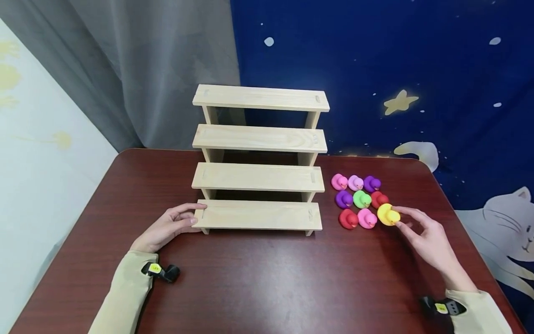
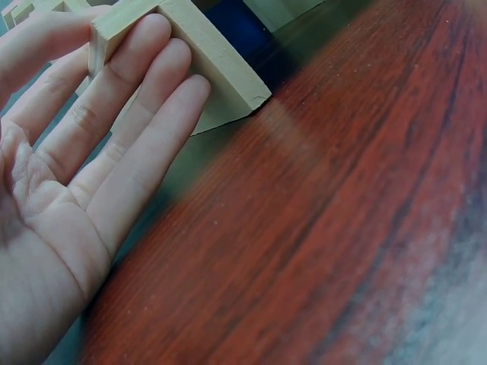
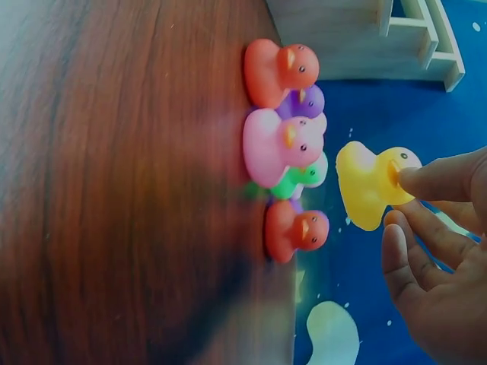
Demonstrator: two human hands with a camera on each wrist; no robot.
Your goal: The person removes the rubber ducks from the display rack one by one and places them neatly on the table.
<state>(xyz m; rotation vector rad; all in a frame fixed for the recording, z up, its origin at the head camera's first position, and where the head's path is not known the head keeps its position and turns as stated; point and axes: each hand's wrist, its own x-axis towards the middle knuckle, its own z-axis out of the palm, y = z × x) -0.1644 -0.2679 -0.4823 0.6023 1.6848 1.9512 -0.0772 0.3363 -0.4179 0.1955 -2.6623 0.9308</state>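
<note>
A pale wooden stepped shelf (image 1: 257, 214) stands on the table with its tiers rising to the back. At the left end of the lowest step, my left hand (image 1: 168, 228) holds the board, a finger over its top and others against its end and underside. Well to the right, my right hand (image 1: 429, 239) pinches a yellow rubber duck (image 1: 388, 215) between thumb and fingers. In the right wrist view that yellow duck (image 3: 370, 182) is off the table, apart from the others. Beside it sit several small ducks: red (image 1: 348, 219), pink (image 1: 367, 218), green (image 1: 362, 199) and purple (image 1: 344, 199).
The dark reddish-brown table (image 1: 267, 283) reaches back to a grey curtain (image 1: 167, 69) and a blue starry cloth (image 1: 354, 69). A white wall or panel (image 1: 41, 139) borders the left side. Wrist cameras are strapped at both sleeves.
</note>
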